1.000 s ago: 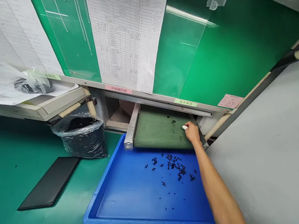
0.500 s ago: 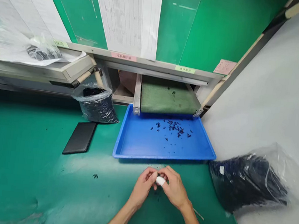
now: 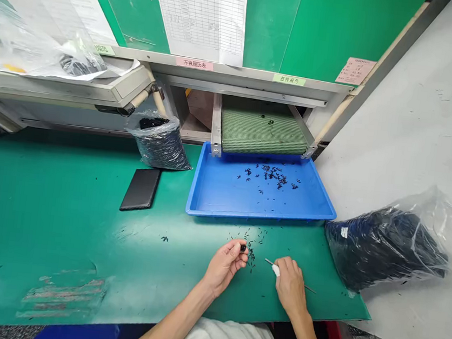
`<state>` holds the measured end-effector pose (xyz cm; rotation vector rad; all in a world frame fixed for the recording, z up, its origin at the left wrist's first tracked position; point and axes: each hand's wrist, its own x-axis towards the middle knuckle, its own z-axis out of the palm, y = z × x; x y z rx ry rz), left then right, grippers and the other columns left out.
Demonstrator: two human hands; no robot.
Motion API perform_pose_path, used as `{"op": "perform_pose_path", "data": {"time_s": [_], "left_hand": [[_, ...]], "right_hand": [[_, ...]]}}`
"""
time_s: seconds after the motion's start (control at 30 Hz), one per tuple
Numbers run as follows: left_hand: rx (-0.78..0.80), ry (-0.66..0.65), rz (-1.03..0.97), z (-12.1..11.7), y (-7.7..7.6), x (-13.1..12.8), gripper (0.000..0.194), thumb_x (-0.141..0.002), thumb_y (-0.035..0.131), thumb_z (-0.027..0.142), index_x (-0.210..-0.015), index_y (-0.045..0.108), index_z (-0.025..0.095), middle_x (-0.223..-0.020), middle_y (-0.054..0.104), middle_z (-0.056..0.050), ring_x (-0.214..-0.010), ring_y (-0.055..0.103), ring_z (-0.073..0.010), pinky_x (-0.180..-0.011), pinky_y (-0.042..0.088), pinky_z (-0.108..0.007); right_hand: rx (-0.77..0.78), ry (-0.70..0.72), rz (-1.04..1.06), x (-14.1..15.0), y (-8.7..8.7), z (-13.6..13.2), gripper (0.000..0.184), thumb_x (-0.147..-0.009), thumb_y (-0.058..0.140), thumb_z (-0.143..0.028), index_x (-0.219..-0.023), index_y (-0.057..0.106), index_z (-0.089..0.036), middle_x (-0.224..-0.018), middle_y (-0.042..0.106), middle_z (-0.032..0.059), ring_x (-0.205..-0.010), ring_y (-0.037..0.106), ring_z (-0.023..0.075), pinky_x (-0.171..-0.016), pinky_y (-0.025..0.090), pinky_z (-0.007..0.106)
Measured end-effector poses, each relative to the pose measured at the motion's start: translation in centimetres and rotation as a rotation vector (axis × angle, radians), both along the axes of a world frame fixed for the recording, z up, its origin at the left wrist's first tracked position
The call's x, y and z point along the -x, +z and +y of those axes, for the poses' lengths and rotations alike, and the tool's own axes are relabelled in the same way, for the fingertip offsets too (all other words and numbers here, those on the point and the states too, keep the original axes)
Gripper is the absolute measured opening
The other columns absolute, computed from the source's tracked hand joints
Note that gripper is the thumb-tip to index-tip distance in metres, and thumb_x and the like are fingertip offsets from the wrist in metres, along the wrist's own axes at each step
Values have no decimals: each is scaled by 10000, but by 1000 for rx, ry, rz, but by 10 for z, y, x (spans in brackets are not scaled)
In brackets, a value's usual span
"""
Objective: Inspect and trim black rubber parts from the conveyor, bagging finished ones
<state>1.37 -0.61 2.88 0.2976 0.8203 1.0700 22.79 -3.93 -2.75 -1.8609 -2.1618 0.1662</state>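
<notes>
Green tabletop (image 3: 156, 284) stretches broadly leftward across the frame. At lower centre I see the left hand (image 3: 220, 269) pinching a small black part (image 3: 243, 247), below the blue tray (image 3: 261, 216)'s near edge; lower right, the right hand (image 3: 291, 286) grips a thin rod (image 3: 268, 261) beyond scattered black bits (image 3: 251, 255).

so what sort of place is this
Probably a factory workstation: a green conveyor belt ends at a blue tray holding small black parts, and a printed form hangs above.
</notes>
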Motion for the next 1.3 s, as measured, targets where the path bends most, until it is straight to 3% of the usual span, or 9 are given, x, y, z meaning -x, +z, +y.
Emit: {"op": "perform_pose_path", "data": {"time_s": [0.13,0.27,0.37,0.47,0.63,0.77,1.3], "left_hand": [[-4,-10,-22,-1,1,1,333,-675,782,327,-877,609,128,-724,644,-23,-598,582,-72,-568,489,-177],[-15,-20,-39,-1,-1,3,274,-698,768,282,-856,597,137,-753,652,-28,-625,591,-74,-594,491,-178],[-18,-24,-56,0,-4,3,244,-703,764,250,-855,605,143,-778,657,-30,-633,591,-74,-602,488,-180],[-17,-10,-71,1,-4,3,268,-699,765,232,-916,634,147,-805,662,-37,-666,596,-84,-606,481,-182],[-21,7,-71,2,-3,5,223,-703,761,224,-875,664,119,-821,664,-54,-694,588,-82,-584,456,-161],[-9,3,-93,3,-5,6,196,-698,764,202,-840,646,135,-849,670,-45,-706,606,-82,-687,497,-190],[-16,-4,-34,8,-9,6,215,-674,777,216,-771,601,139,-848,678,-38,-693,609,-95,-712,506,-227]], "right_hand": [[-12,31,187,5,15,3,281,-830,313,-67,-937,531,-207,-827,589,34,-713,550,171,-620,438,291],[30,77,392,19,48,6,341,-895,326,-153,-1163,526,-220,-1020,633,60,-897,613,169,-746,497,293],[71,136,433,36,73,8,317,-909,340,-171,-1105,580,-235,-945,639,42,-813,611,151,-714,490,271],[64,188,377,51,88,10,323,-901,335,-142,-1078,591,-229,-884,626,41,-756,589,150,-662,463,263],[62,212,316,62,90,15,277,-907,352,-144,-995,603,-222,-822,595,33,-714,548,147,-637,425,257],[60,189,306,64,88,17,256,-904,376,-140,-1007,594,-225,-842,589,33,-756,541,159,-656,421,265],[22,208,123,75,85,24,299,-885,342,-97,-996,596,-210,-806,566,49,-759,505,186,-662,396,301]]}}
